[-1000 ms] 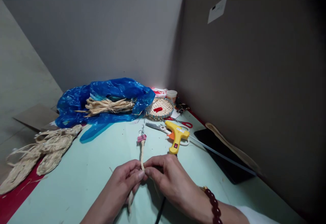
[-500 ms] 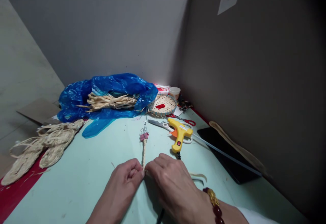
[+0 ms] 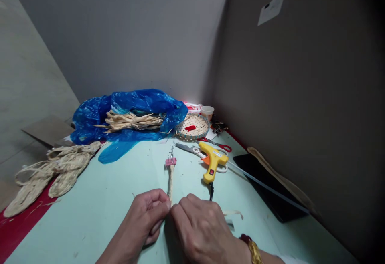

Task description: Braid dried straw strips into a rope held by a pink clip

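A thin straw braid [image 3: 171, 182] lies on the pale green table [image 3: 99, 212], its far end pinned by a pink binder clip [image 3: 171, 161]. My left hand [image 3: 144, 222] and my right hand [image 3: 200, 232] meet at the braid's near end, fingers pinched on its strands. A loose straw strand [image 3: 233, 213] trails out to the right of my right hand. A beaded bracelet [image 3: 251, 250] sits on my right wrist.
A yellow glue gun [image 3: 212, 162] and scissors [image 3: 192, 149] lie just beyond my hands. Behind are a small woven tray [image 3: 192, 127], a blue plastic bag [image 3: 132, 113] with raffia, woven straw pieces [image 3: 51, 172] at left, and a black tablet [image 3: 267, 184] at right.
Both hands have drawn nearer to me along the braid and rolled knuckles-up. A loose strand now shows to the right of my right hand. The view has shifted slightly.
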`<state>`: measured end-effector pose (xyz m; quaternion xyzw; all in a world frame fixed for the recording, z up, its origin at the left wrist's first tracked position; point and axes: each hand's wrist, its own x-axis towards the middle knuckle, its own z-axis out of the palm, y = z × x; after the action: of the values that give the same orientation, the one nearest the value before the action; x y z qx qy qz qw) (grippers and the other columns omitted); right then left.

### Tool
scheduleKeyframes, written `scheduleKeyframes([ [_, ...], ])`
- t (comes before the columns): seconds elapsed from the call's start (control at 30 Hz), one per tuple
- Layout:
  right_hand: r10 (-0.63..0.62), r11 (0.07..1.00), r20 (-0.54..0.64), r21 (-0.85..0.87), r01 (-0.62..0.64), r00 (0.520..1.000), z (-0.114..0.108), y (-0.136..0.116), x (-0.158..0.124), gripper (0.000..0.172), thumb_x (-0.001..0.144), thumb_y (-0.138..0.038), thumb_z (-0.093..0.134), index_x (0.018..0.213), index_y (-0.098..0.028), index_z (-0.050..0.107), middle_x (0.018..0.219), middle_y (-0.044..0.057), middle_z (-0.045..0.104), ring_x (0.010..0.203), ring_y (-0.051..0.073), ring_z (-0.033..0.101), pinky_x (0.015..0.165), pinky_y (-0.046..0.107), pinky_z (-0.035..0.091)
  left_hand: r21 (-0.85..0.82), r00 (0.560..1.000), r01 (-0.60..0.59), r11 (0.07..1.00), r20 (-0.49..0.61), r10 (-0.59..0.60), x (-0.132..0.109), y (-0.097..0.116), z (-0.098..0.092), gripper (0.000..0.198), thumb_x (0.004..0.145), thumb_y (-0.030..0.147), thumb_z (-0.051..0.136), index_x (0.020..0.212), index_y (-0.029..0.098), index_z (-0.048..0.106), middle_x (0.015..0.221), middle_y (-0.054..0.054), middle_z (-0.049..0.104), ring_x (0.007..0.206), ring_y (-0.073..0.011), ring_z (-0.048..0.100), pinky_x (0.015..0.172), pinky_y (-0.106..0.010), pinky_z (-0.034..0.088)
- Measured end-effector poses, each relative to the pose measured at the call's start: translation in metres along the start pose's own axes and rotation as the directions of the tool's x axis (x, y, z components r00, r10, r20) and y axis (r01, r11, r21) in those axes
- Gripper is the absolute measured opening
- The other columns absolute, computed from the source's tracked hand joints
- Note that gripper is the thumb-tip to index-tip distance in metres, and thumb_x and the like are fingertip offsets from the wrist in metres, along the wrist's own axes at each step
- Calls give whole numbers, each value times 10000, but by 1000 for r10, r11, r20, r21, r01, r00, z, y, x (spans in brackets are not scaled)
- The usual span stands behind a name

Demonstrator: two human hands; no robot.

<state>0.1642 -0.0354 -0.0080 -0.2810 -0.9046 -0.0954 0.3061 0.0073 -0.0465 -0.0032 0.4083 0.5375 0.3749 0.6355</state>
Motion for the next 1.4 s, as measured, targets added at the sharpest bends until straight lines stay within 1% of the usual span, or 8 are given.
scheduleKeyframes([
  [0.23, -110, 993, -68, -57, 107, 992, 2, -4, 0, 271, 844, -60, 368, 662, -165, 539, 570, 41, 522, 488, 175, 429, 464, 315, 246, 20, 998, -61, 998, -17, 61, 4, -4, 0, 311, 771, 460, 622, 665, 187, 518, 380, 139, 275, 341, -31, 154, 349, -173, 125],
  [0.37, 131, 958, 95, 242, -151, 987, -16, 5, 10, 235, 897, -245, 476, 762, -153, 645, 653, 45, 628, 576, 166, 532, 549, 290, 340, 2, 997, -47, 999, -53, 47, -1, 0, 1, 328, 746, 455, 653, 651, 177, 507, 437, 128, 293, 387, -28, 164, 386, -181, 99],
  [0.5, 458, 656, 327, 503, -563, 827, -32, 28, 24, 251, 933, -299, 473, 880, -189, 692, 794, 20, 690, 706, 139, 586, 642, 235, 383, -45, 998, -43, 998, -48, 41, -4, 4, 3, 304, 777, 448, 630, 696, 172, 533, 484, 118, 296, 431, -44, 138, 407, -199, 88],
  [0.63, 255, 320, 632, 659, -681, 732, -20, 35, 25, 270, 914, -326, 488, 797, -147, 654, 662, -3, 617, 591, 106, 521, 555, 203, 364, -45, 999, -22, 999, -37, 20, -4, 5, 5, 292, 752, 435, 653, 704, 163, 560, 493, 104, 330, 437, -48, 149, 417, -203, 85],
  [0.8, 265, -1, 721, 664, -748, 640, -5, 26, 21, 214, 837, -296, 567, 693, -139, 591, 587, -41, 496, 452, 52, 344, 433, 181, 253, 147, 997, -50, 988, -43, 57, -2, 9, 2, 285, 761, 430, 625, 728, 147, 627, 473, 95, 342, 424, -59, 174, 418, -218, 104],
  [1.1, 454, 68, 592, 722, -689, 665, -3, 21, 20, 199, 777, -214, 586, 653, -91, 681, 567, 1, 552, 523, 74, 391, 500, 197, 292, 713, 943, -164, 682, -89, 320, -18, 12, 3, 324, 913, 422, 384, 769, 226, 599, 675, 19, 640, 674, -166, 578, 629, -248, 393],
  [1.23, 444, 38, 592, 737, -675, 672, -4, 18, 20, 210, 777, -206, 570, 637, -95, 680, 528, -6, 525, 510, 83, 410, 496, 206, 292, 832, 788, -320, 454, -32, 615, -19, -8, 10, 270, 930, 301, 412, 696, 227, 524, 569, 49, 569, 495, -114, 540, 532, -223, 381],
  [1.4, 396, -86, 632, 748, -658, 666, -9, 22, 24, 190, 738, -181, 592, 567, -108, 633, 498, -24, 481, 482, 73, 368, 477, 212, 257, 848, 328, -506, -158, 358, 874, -11, -30, 5, 161, 859, 83, 458, 802, 192, 562, 536, 31, 527, 435, -131, 534, 452, -242, 385],
])
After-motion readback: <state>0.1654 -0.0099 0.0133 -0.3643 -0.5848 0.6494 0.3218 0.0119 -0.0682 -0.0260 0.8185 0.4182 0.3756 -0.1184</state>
